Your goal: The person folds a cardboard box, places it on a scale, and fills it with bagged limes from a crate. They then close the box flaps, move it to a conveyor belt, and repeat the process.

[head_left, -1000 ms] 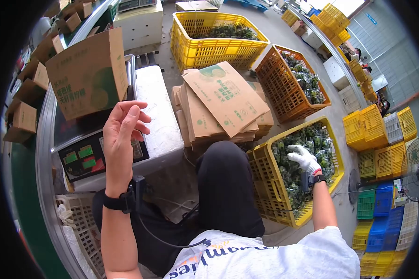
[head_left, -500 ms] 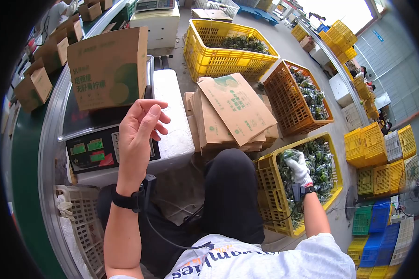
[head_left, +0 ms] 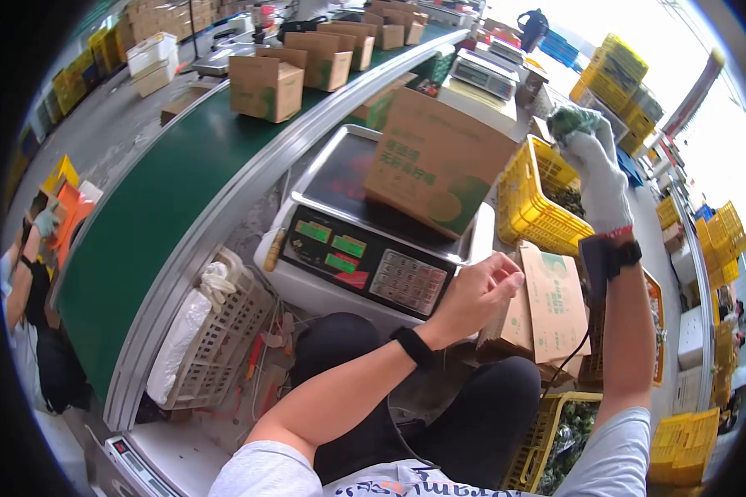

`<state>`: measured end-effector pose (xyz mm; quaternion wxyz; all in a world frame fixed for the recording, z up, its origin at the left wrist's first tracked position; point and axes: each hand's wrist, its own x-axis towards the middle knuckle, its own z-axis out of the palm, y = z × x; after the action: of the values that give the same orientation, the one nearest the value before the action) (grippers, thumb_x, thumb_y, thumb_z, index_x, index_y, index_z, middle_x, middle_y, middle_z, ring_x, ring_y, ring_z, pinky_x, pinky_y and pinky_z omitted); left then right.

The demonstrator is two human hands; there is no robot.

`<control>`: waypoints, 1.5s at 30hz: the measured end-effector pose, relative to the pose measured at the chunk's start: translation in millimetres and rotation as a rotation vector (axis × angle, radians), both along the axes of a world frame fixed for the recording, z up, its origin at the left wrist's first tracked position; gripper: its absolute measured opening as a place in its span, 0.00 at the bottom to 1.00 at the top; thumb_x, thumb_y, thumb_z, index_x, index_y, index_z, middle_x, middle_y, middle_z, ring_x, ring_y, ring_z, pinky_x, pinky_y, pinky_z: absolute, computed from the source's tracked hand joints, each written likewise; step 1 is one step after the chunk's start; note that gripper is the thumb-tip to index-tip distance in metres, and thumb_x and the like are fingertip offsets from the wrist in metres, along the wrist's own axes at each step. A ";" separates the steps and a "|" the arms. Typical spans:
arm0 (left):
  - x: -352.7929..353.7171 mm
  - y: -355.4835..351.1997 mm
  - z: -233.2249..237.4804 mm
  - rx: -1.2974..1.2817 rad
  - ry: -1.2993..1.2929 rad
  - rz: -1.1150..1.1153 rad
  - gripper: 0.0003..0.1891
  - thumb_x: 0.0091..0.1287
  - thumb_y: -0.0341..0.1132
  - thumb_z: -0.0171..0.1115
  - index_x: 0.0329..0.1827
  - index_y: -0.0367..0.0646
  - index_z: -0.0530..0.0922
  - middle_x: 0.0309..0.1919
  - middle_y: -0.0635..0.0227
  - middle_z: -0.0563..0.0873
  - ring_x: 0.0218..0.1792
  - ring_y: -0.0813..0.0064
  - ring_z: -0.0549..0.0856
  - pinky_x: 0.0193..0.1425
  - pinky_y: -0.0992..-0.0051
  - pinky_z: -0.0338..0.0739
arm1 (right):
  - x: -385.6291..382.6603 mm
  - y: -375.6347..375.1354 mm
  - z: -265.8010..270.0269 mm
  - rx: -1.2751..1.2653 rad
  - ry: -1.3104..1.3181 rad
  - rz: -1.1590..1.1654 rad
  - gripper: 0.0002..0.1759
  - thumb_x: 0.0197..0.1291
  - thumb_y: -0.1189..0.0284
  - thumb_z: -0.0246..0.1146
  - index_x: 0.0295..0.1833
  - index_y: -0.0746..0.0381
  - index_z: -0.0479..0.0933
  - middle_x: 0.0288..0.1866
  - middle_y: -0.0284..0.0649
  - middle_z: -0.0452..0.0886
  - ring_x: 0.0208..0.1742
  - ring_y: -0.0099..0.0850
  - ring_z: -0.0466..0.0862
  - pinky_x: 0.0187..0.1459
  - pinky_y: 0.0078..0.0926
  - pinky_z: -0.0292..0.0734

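My right hand [head_left: 598, 170], in a white knit glove, is raised at the upper right. Its fingers are closed around a clear plastic bag of green fruit [head_left: 574, 123]. My bare left hand [head_left: 482, 294] hangs beside the keypad of a digital scale [head_left: 365, 263], fingers loosely bent and apart, holding nothing. On the scale's dark platform stands a printed cardboard box [head_left: 435, 157]; its inside is hidden from me. Flattened cardboard boxes [head_left: 555, 302] lie stacked just right of my left hand. Below my right arm, a yellow crate [head_left: 532, 443] holds more bagged green fruit.
A green conveyor belt [head_left: 170, 199] with a metal rail carries several cardboard boxes [head_left: 267, 87]. Another yellow crate [head_left: 529, 199] stands behind the flattened boxes. A white basket [head_left: 224, 356] sits left of my knees. Another person's gloved hand [head_left: 46, 222] shows at far left.
My view has swung left. My right hand has lifted the bag of green fruit out of the yellow crate to above the flattened boxes. My left hand remains near the scale.
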<state>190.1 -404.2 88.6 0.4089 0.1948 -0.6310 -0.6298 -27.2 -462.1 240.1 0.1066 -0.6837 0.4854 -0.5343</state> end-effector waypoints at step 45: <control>138.2 -267.0 23.0 -0.028 -0.473 0.628 0.34 0.69 0.64 0.63 0.59 0.38 0.80 0.52 0.54 0.87 0.56 0.60 0.85 0.62 0.62 0.78 | -84.0 -152.4 -119.0 0.159 -0.030 -0.299 0.33 0.73 0.47 0.60 0.75 0.53 0.73 0.69 0.38 0.78 0.60 0.33 0.79 0.56 0.32 0.76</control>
<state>328.3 -671.2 111.5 0.4278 0.5124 -0.6261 -0.4030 -111.2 -614.5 121.1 0.0869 -0.5853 0.6209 -0.5141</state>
